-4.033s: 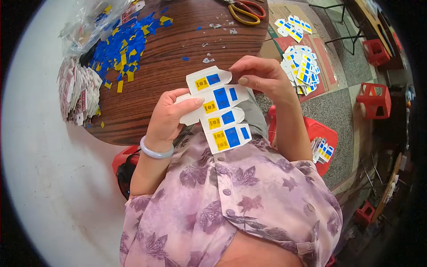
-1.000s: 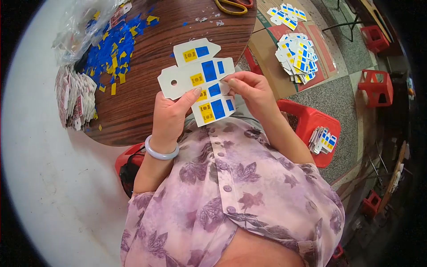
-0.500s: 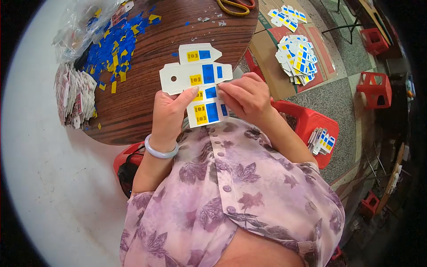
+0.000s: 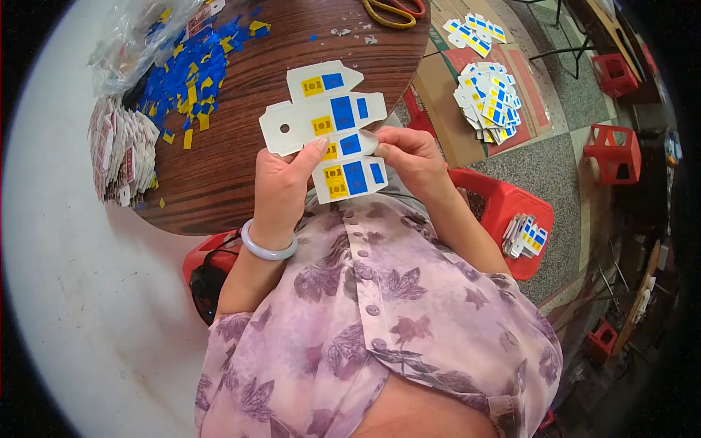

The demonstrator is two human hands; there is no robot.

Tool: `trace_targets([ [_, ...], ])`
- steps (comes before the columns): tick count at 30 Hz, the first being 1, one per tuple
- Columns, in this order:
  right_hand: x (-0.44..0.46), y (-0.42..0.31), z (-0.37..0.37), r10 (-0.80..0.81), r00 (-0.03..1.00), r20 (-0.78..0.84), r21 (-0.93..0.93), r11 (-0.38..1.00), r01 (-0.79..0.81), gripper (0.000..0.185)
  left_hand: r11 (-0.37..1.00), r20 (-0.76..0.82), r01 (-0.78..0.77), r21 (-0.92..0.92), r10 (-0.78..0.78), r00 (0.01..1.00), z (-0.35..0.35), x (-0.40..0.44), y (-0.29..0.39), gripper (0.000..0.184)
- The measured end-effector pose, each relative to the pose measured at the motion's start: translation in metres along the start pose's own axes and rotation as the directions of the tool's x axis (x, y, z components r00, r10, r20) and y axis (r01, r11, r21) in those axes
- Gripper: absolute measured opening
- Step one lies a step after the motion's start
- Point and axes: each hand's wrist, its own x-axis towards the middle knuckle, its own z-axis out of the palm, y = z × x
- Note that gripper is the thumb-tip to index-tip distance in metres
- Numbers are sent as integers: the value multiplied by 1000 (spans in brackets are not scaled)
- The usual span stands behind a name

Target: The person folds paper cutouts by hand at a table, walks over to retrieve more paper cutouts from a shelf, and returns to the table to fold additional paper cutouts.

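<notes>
An unfolded white carton blank (image 4: 303,125) with yellow and blue patches and a round hole is held flat over the table's near edge. My left hand (image 4: 283,179) grips its lower left side, thumb on top beside a yellow patch. At the right edge, my right hand (image 4: 415,157) pinches the pointed end flap of the third panel between thumb and fingers. What lies under the carton blank is hidden, including most of my left fingers.
Blue and yellow scraps (image 4: 182,91) cover part of the brown table (image 4: 226,160). Left of them are stacked printed cards (image 4: 120,153) and a clear plastic bag (image 4: 135,44). More carton blanks (image 4: 491,102) lie on cardboard at right, others (image 4: 526,237) on a red stool (image 4: 504,197).
My right hand has moved slightly right, from the blue patch to the end flap. The flap and blue patches it covered now show. The carton blank has tilted slightly.
</notes>
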Motion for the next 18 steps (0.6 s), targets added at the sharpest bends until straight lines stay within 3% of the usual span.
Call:
trace_targets([
  [9, 6, 9, 8, 78, 988, -134, 146, 988, -58, 18, 973, -82, -171, 154, 185, 979, 5, -6, -5, 20],
  [12, 11, 2, 5, 119, 981, -152, 73, 991, -109, 18, 956, -92, -148, 255, 177, 980, 1, -7, -2, 17],
  [14, 17, -5, 9, 70, 977, -202, -55, 995, -83, 17, 913, -12, -76, 401, 88, 996, -14, -11, 10, 20],
  [15, 21, -7, 5, 54, 976, -210, -125, 989, -81, 17, 912, 5, -12, 410, 11, 1000, -24, -16, 19, 22],
  [16, 26, -8, 2, 34, 975, -217, -195, 978, -77, 17, 954, -33, 18, 299, -9, 999, -33, -21, 17, 22],
  [18, 37, -21, 15, 95, 976, -196, -346, 925, -159, 18, 964, -63, 110, 241, -98, 993, -53, -39, 26, 22],
])
